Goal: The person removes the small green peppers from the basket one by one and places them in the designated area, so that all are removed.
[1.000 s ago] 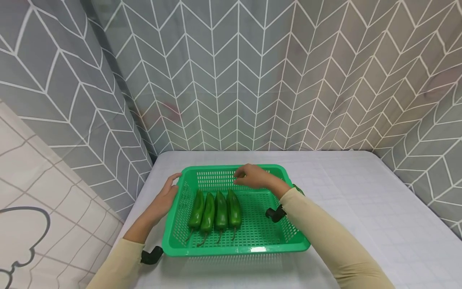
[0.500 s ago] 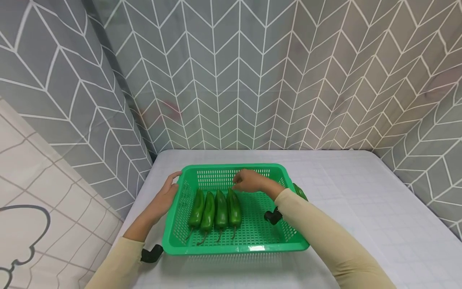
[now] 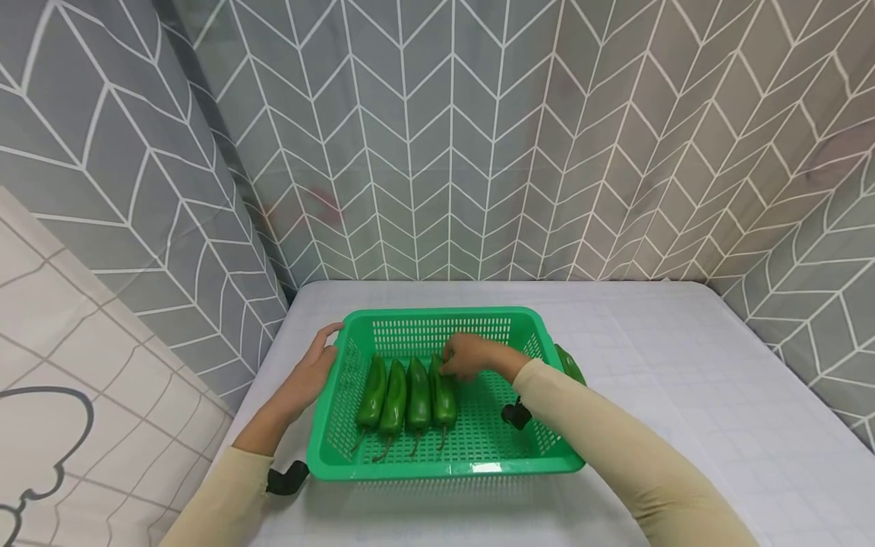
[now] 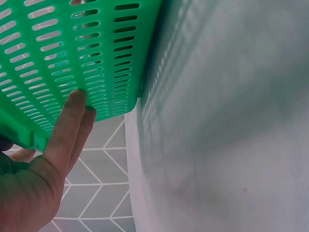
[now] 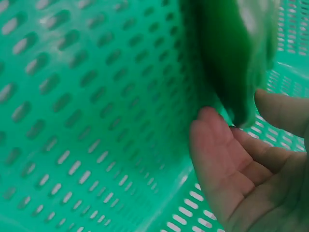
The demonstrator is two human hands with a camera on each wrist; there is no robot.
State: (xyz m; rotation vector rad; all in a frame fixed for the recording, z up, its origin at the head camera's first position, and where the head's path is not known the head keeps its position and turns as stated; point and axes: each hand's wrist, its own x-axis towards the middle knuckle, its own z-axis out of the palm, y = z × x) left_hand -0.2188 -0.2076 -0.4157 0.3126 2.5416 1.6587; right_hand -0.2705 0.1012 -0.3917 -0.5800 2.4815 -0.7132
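Several long green chili peppers [image 3: 393, 403] lie side by side in a green plastic basket [image 3: 447, 471], stems toward the person. My right hand [image 3: 468, 355] is at the far tip of the rightmost pepper [image 3: 444, 399]. In the right wrist view the thumb [image 5: 282, 111] meets one side of that pepper, and the fingertips [image 5: 207, 118] are round its tip from the other side. My left hand [image 3: 311, 376] is at the basket's left side. Two of its fingers [image 4: 70, 121] lie straight against the slotted outer wall, with another finger at the rim.
Outside the basket's right wall another green pepper [image 3: 570, 365] shows, partly hidden by the right sleeve [image 3: 615, 448]. The basket stands on a table with a white cloth [image 3: 656, 365]. Grey patterned curtains [image 3: 451, 152] hang behind and at the sides.
My right hand has come down and a little toward the person, from above the basket's far part to the tip of the rightmost pepper. My left hand stays at the basket's left side.
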